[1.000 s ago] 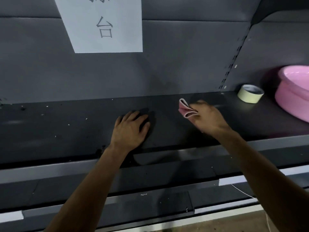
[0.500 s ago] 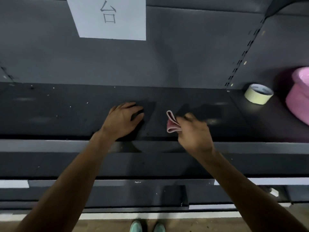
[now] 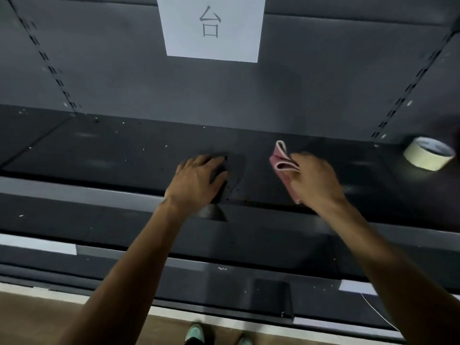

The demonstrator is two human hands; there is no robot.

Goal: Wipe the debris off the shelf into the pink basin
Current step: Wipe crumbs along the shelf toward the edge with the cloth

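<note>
The dark shelf (image 3: 112, 155) carries scattered white specks of debris (image 3: 166, 146), mostly to the left. My left hand (image 3: 196, 180) lies flat with relaxed fingers on a dark flat sheet (image 3: 236, 180) at the shelf's front edge; dark crumbs sit on that sheet. Just to the right, my right hand (image 3: 316, 183) grips a folded pink cloth (image 3: 282, 161) pressed down on the shelf. The pink basin is out of view.
A roll of pale tape (image 3: 427, 153) lies on the shelf at the far right. A white paper sign (image 3: 211, 28) hangs on the back panel. Lower shelf ledges (image 3: 124, 257) run below, and my shoes (image 3: 195, 332) stand on the brown floor.
My right hand dragged the pink cloth leftward and toward the front edge, then stayed near the sheet. The view shifted left, so the pink basin left the frame. My left hand kept its place.
</note>
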